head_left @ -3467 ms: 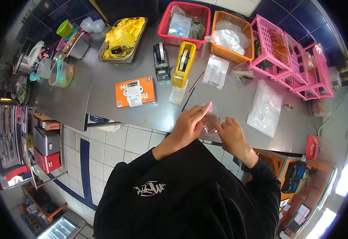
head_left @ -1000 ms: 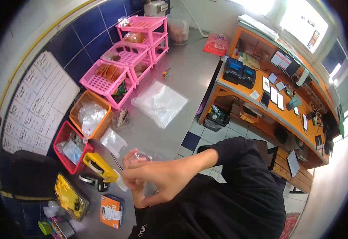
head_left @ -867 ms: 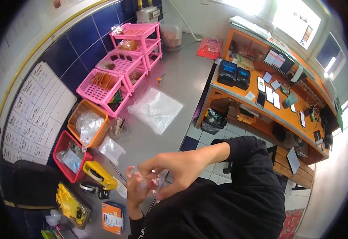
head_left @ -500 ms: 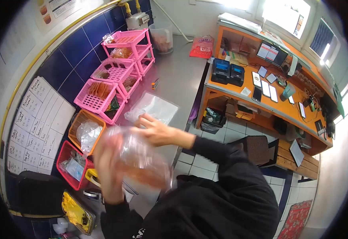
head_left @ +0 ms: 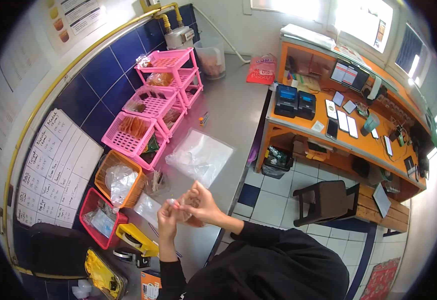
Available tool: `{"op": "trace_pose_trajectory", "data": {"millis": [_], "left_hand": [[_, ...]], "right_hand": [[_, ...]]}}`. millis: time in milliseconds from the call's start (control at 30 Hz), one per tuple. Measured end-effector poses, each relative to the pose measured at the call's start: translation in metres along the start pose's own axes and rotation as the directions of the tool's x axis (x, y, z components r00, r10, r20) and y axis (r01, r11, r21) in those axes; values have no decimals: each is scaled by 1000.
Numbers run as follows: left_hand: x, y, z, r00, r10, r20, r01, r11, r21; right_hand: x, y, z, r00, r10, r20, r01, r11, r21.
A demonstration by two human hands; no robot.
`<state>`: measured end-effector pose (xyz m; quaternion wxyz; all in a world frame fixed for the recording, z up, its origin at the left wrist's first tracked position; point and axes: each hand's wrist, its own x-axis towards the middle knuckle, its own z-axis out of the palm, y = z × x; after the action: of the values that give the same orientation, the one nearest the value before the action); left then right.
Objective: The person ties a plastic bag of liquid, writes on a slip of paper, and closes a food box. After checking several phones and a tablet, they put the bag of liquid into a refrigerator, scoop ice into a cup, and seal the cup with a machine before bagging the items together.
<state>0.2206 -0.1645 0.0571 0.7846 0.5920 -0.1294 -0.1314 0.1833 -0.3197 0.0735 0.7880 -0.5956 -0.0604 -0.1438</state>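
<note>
My left hand pinches the gathered top of a clear plastic bag. Beside it, my right hand has its fingers closed on the same bag's neck. The bag hangs below my hands, with something orange-brown in it, largely hidden behind them. Just beyond my right hand, a stack of clear flat plastic bags lies on the metal counter. Another piece of clear plastic rests left of my hands.
Pink tiered baskets line the tiled wall with packed goods. An orange basket, a red basket and a yellow tape dispenser stand at left. Right, across the floor, is an orange desk with phones and a chair.
The bag was held up large and blurred; now it hangs lower and smaller. My right hand has moved from near the flat bags to the bag's neck, joining my left.
</note>
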Motion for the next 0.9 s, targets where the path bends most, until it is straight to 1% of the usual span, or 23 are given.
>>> {"op": "trace_pose_trajectory", "data": {"millis": [33, 67, 100, 133, 167, 200, 233, 333, 367, 467, 567, 600, 633, 667, 700, 767, 800, 833, 867, 900], "left_hand": [[-8, 12, 8, 998, 57, 5, -56, 973, 225], [-16, 27, 17, 994, 107, 23, -106, 893, 437], [-23, 38, 22, 987, 151, 52, -150, 766, 625], [-28, 41, 24, 969, 227, 98, -229, 673, 703], [-33, 43, 23, 942, 296, 158, -305, 562, 768], [-36, 46, 22, 906, 355, 230, -378, 434, 817], [-41, 50, 22, 890, 377, 256, -417, 449, 790], [-55, 64, 29, 847, 482, 225, -481, 513, 711], [-61, 61, 29, 903, 417, 108, -383, 662, 644], [-67, 72, 43, 893, 447, 57, -383, 687, 618], [-72, 90, 51, 869, 447, 212, -479, 653, 586], [-74, 93, 52, 880, 404, 249, -472, 689, 549], [-76, 94, 52, 887, 362, 285, -461, 725, 512], [-79, 96, 51, 892, 321, 320, -444, 760, 475], [-80, 99, 47, 870, 313, 381, -476, 733, 486], [-83, 104, 37, 821, 290, 492, -539, 678, 500], [-85, 102, 36, 804, 306, 510, -555, 694, 458], [-88, 100, 37, 787, 321, 526, -568, 709, 418], [-92, 99, 36, 774, 335, 538, -577, 723, 380], [-94, 102, 36, 742, 342, 577, -620, 678, 395]], "right_hand": [[-4, -3, -1, 999, 39, 17, -41, 981, 188], [-9, -5, -2, 996, 77, 40, -86, 926, 368], [-15, -10, 1, 998, 65, 15, -65, 904, 423], [-22, -8, 0, 1000, -10, -2, 10, 968, 250], [-29, -5, 0, 996, -93, -8, 93, 993, 70], [-34, -1, 1, 984, -180, -3, 179, 977, -112], [-38, 5, 4, 881, -472, -12, 456, 857, -241], [-43, -36, 7, 843, -519, 145, 535, 777, -331], [-40, -41, 12, 771, -631, 79, 628, 736, -251], [-40, -69, 13, 807, -590, 39, 588, 793, -161], [-21, -104, 10, 839, -541, 52, 529, 792, -304], [-20, -106, 5, 868, -448, 215, 491, 842, -225], [-21, -106, -1, 856, -351, 379, 432, 889, -153], [-23, -105, -4, 805, -255, 536, 355, 930, -91], [-27, -101, -4, 815, -230, 533, 300, 953, -48], [-30, -103, -6, 772, -216, 598, 236, 971, 45], [-31, -103, -7, 749, -209, 629, 196, 976, 92], [-32, -102, -8, 711, -196, 675, 198, 977, 75], [-35, -99, -8, 681, -170, 713, 141, 985, 99], [-38, -96, -7, 644, -145, 751, 78, 989, 124]]}}
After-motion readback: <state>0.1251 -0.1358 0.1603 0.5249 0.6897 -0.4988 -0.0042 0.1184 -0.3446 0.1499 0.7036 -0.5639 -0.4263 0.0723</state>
